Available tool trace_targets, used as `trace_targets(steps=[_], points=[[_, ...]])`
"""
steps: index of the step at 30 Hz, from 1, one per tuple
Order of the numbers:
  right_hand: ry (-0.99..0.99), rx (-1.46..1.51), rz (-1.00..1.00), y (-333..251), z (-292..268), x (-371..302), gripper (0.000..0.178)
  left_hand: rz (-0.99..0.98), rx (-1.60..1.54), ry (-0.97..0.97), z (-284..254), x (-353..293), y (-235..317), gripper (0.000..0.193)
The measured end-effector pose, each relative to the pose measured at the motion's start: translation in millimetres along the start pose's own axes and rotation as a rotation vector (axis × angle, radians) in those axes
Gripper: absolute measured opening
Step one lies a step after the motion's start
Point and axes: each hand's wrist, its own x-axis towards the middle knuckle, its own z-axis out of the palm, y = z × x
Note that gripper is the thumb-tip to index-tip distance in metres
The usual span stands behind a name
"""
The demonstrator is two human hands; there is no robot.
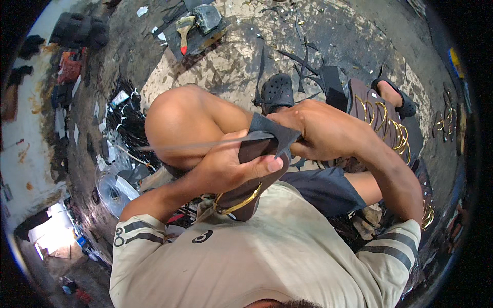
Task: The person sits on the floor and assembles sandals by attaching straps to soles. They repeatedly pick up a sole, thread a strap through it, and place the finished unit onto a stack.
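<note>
A sandal with a brown footbed (235,197) and gold straps (245,201) is held close to my shirt. My left hand (222,163) is closed around it, thumb lying across the footbed. At the sandal's far end sits a piece of thin black sheet (284,134) with pointed corners. My right hand (313,123) grips that sheet's edge, its fingertips partly hidden. A long thin grey strip (197,143), smeared by motion, runs from the sheet leftward over my left hand. Whether it is a blade or a cut strip, I cannot tell.
Several brown sandals with gold straps (382,115) lie in a row to the right. Black offcuts (305,61) litter the floor ahead. A paintbrush (184,33) rests on a dark board at the far left. Clear plastic rolls (113,192) and black strands (128,123) are at left.
</note>
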Motion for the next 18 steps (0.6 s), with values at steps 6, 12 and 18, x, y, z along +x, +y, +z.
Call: trace_targets(steps=[6,12,18], points=[[0.353,0.056,-0.018,30,34,-39,0.054,0.1,0.385,-0.213,-11,12,4,0.072],[1.11,0.457,0.28,32,85,-48,0.053,0.688,-0.914,-0.089,-10,31,0,0.106],[1.088,0.201,0.314,34,96,-6,0.038,0.477,-0.88,0.536,30,102,-17,0.036]])
